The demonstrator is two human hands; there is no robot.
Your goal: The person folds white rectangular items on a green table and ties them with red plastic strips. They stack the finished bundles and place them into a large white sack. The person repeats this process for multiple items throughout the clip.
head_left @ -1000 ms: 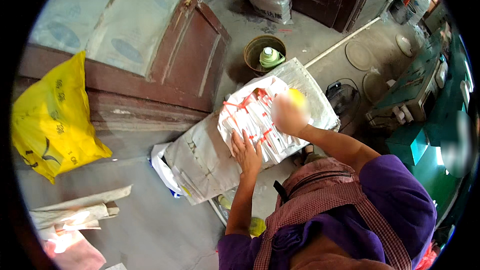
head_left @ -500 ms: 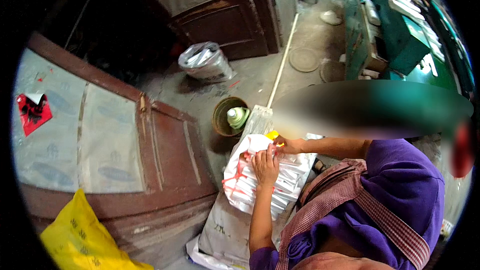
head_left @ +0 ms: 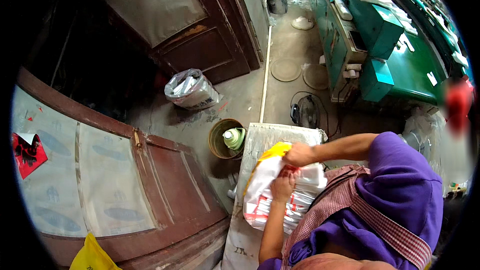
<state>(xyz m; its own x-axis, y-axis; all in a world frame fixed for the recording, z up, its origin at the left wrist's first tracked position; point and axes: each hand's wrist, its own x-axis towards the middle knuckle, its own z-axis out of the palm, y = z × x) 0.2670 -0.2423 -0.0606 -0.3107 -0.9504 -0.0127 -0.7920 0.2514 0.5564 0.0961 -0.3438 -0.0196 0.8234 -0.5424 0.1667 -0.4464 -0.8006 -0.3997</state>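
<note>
Your right hand (head_left: pixel 299 155) is pinching a bag (head_left: pixel 266 170), your left hand (head_left: pixel 283 188), grip unclear, is touching white bundles (head_left: pixel 311 179), and any hard tug is risking a spill.

The plastic bag (head_left: pixel 267 170) is white with red markings and a yellow edge, and the packets (head_left: pixel 307 195) are white. Purple colours the shirt (head_left: pixel 407 180), while the apron (head_left: pixel 389 219) carries a fine reddish-and-white check. The panelled door (head_left: pixel 175 190) is reddish brown, the jug (head_left: pixel 237 142) pale green, the fan (head_left: pixel 307 112) black, the worktop (head_left: pixel 417 77) deep green.
</note>
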